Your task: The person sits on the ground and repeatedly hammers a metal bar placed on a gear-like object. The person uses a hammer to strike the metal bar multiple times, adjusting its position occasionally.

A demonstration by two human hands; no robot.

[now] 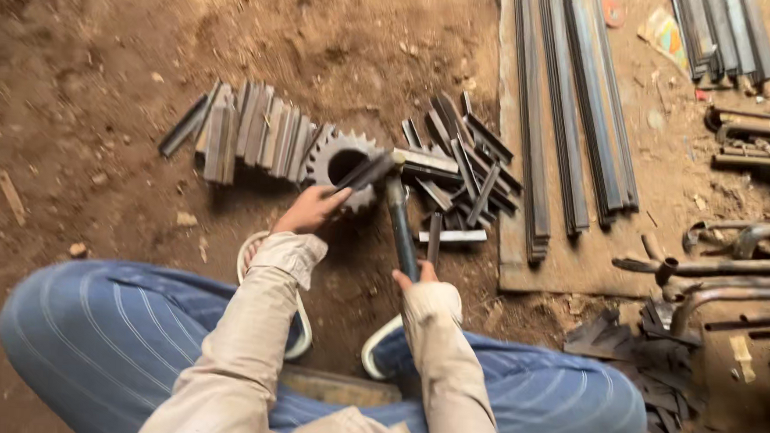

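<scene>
My left hand grips a short flat metal piece and holds it across the top of a large toothed gear lying on the dirt. My right hand is closed around the handle of a hammer, whose head sits just right of the gear, over the metal piece's end. A neat row of cut metal pieces lies left of the gear. A loose heap of similar pieces lies to its right.
Long steel angle bars lie on a board at the right. Bent pipes and rods and dark scrap offcuts fill the right edge. My knees in blue striped trousers and white sandals are below the hands.
</scene>
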